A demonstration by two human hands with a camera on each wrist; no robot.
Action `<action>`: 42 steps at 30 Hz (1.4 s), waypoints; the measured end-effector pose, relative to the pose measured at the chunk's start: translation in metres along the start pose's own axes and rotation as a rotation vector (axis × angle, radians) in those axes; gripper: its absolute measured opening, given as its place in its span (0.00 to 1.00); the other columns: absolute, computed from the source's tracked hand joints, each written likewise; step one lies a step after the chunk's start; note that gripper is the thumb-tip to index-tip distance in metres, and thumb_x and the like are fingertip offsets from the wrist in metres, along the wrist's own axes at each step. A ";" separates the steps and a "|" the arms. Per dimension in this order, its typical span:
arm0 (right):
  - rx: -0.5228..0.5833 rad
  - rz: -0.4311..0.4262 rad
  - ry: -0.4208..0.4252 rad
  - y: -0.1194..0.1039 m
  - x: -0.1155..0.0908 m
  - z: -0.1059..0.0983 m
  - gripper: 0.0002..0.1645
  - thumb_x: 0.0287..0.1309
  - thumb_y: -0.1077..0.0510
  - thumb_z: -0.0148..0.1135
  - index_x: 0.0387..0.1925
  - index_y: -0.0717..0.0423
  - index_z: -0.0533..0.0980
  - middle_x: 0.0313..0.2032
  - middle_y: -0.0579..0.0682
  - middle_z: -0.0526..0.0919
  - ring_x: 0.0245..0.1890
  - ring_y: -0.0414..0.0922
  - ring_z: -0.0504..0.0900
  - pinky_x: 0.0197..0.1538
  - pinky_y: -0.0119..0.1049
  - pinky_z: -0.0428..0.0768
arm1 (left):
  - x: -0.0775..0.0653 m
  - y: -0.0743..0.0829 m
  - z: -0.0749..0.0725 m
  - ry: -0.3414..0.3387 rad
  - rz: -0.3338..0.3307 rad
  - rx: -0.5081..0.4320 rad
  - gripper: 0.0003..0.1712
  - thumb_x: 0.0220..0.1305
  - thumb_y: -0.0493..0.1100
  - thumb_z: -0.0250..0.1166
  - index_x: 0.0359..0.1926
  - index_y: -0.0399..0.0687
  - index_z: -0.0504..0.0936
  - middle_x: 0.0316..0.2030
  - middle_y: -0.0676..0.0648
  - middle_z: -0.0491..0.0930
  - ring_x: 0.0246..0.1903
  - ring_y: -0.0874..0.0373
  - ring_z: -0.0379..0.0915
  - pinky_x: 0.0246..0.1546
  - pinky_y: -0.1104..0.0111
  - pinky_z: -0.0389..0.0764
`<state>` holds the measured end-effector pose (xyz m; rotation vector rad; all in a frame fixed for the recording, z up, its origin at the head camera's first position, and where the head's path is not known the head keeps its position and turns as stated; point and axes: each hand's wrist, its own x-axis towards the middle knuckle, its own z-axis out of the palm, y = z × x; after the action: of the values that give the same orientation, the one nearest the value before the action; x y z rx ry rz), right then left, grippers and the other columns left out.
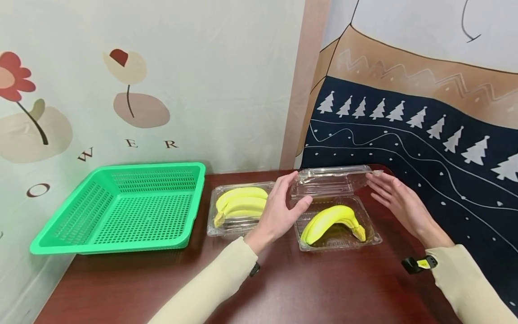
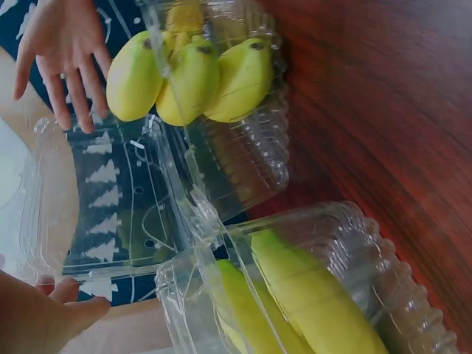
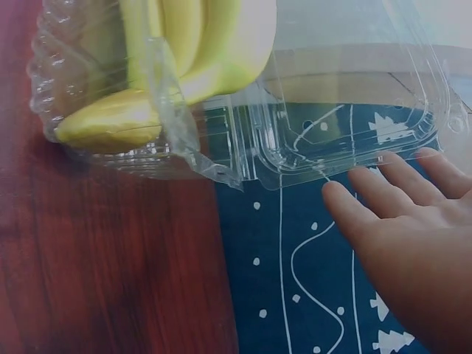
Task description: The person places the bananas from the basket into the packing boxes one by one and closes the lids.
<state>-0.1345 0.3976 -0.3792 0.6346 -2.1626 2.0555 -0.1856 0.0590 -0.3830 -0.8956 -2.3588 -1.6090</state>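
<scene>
A clear plastic clamshell box (image 1: 374, 236) stands on the table with its lid (image 1: 329, 182) raised at the back. Inside it lies a bunch of yellow bananas (image 1: 333, 218), its stem end toward the right. My left hand (image 1: 279, 213) is at the lid's left edge, fingers extended and thumb apart. On the opposite side, my right hand (image 1: 398, 202) has its fingers straight, with the tips right at the lid's right edge. A second clear box (image 1: 212, 213), partly behind my left hand, holds another bunch of bananas (image 1: 238, 202).
At the left sits a green perforated basket (image 1: 190, 225) on the dark red wooden table (image 1: 291, 288). A printed curtain (image 1: 243, 90) with flowers hangs behind the table, and a navy one with white trees (image 1: 404, 130) is at the right.
</scene>
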 end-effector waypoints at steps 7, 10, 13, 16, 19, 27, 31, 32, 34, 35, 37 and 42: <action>-0.017 0.019 0.009 -0.002 -0.006 0.002 0.29 0.84 0.56 0.30 0.78 0.62 0.57 0.74 0.45 0.69 0.71 0.37 0.69 0.66 0.26 0.70 | -0.010 0.002 0.000 -0.057 0.039 0.050 0.48 0.65 0.65 0.61 0.78 0.47 0.62 0.71 0.48 0.66 0.67 0.49 0.67 0.67 0.54 0.71; -0.024 0.030 0.011 -0.002 -0.009 0.004 0.30 0.84 0.56 0.30 0.79 0.62 0.57 0.73 0.43 0.69 0.71 0.36 0.69 0.66 0.25 0.70 | -0.015 0.003 -0.001 -0.085 0.043 0.073 0.48 0.65 0.65 0.61 0.78 0.48 0.62 0.72 0.48 0.65 0.68 0.50 0.66 0.67 0.53 0.71; -0.022 0.024 -0.001 -0.001 -0.011 0.005 0.30 0.84 0.57 0.30 0.79 0.62 0.56 0.73 0.42 0.69 0.72 0.35 0.68 0.66 0.25 0.70 | -0.021 0.004 -0.002 -0.116 0.047 0.092 0.48 0.65 0.65 0.62 0.78 0.48 0.61 0.72 0.48 0.64 0.69 0.52 0.65 0.69 0.52 0.69; -0.008 0.014 -0.011 0.001 -0.014 0.005 0.30 0.85 0.58 0.29 0.79 0.64 0.56 0.72 0.41 0.69 0.71 0.34 0.68 0.67 0.25 0.70 | -0.026 0.003 -0.003 -0.143 0.059 0.114 0.47 0.65 0.64 0.63 0.78 0.48 0.62 0.73 0.49 0.64 0.70 0.53 0.65 0.70 0.53 0.69; -0.017 0.018 -0.004 0.003 -0.017 0.006 0.29 0.85 0.58 0.29 0.78 0.65 0.57 0.72 0.40 0.70 0.71 0.32 0.68 0.66 0.25 0.70 | -0.031 0.001 -0.003 -0.162 0.084 0.134 0.47 0.65 0.62 0.63 0.78 0.47 0.62 0.73 0.48 0.63 0.70 0.54 0.65 0.70 0.55 0.69; -0.044 0.012 0.011 0.005 -0.026 0.012 0.29 0.85 0.58 0.29 0.77 0.62 0.61 0.70 0.36 0.70 0.69 0.28 0.68 0.65 0.22 0.70 | -0.041 -0.001 -0.005 -0.217 0.131 0.180 0.46 0.65 0.60 0.65 0.77 0.47 0.62 0.73 0.49 0.62 0.69 0.55 0.66 0.69 0.56 0.71; -0.008 0.005 0.025 0.007 -0.030 0.015 0.28 0.84 0.59 0.29 0.76 0.60 0.64 0.68 0.36 0.73 0.67 0.28 0.71 0.64 0.22 0.71 | -0.046 -0.002 -0.006 -0.250 0.169 0.201 0.46 0.65 0.58 0.66 0.77 0.45 0.62 0.74 0.48 0.61 0.70 0.55 0.64 0.69 0.58 0.70; -0.003 0.004 0.027 0.007 -0.031 0.015 0.28 0.84 0.59 0.29 0.76 0.60 0.64 0.68 0.36 0.73 0.67 0.29 0.71 0.64 0.22 0.71 | -0.047 -0.003 -0.007 -0.258 0.177 0.204 0.47 0.65 0.58 0.66 0.77 0.45 0.62 0.74 0.48 0.60 0.71 0.55 0.64 0.69 0.58 0.70; -0.002 0.003 0.029 0.008 -0.033 0.016 0.28 0.84 0.60 0.30 0.76 0.63 0.62 0.68 0.37 0.74 0.67 0.29 0.72 0.64 0.23 0.71 | -0.049 -0.004 -0.008 -0.275 0.188 0.204 0.47 0.64 0.58 0.67 0.77 0.44 0.62 0.74 0.49 0.60 0.72 0.55 0.62 0.70 0.58 0.69; -0.012 0.005 0.032 0.009 -0.033 0.016 0.28 0.84 0.60 0.30 0.76 0.65 0.62 0.68 0.37 0.74 0.67 0.29 0.72 0.64 0.23 0.71 | -0.050 -0.005 -0.008 -0.283 0.192 0.203 0.47 0.64 0.58 0.67 0.77 0.44 0.62 0.75 0.49 0.59 0.72 0.55 0.62 0.70 0.59 0.69; -0.036 0.014 0.036 0.009 -0.035 0.017 0.28 0.84 0.60 0.30 0.76 0.67 0.59 0.68 0.37 0.74 0.67 0.29 0.72 0.64 0.22 0.70 | -0.052 -0.006 -0.009 -0.297 0.199 0.206 0.46 0.64 0.58 0.67 0.77 0.45 0.63 0.75 0.50 0.59 0.72 0.56 0.61 0.70 0.59 0.68; -0.092 0.044 0.039 0.010 -0.040 0.017 0.29 0.84 0.60 0.31 0.77 0.73 0.55 0.70 0.37 0.71 0.67 0.29 0.71 0.65 0.22 0.70 | -0.056 -0.007 -0.012 -0.337 0.216 0.234 0.45 0.65 0.58 0.67 0.77 0.47 0.63 0.75 0.51 0.58 0.71 0.56 0.63 0.69 0.60 0.70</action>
<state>-0.0984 0.3903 -0.4041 0.5360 -2.2534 1.9588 -0.1462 0.0245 -0.4082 -1.4020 -2.4846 -1.1478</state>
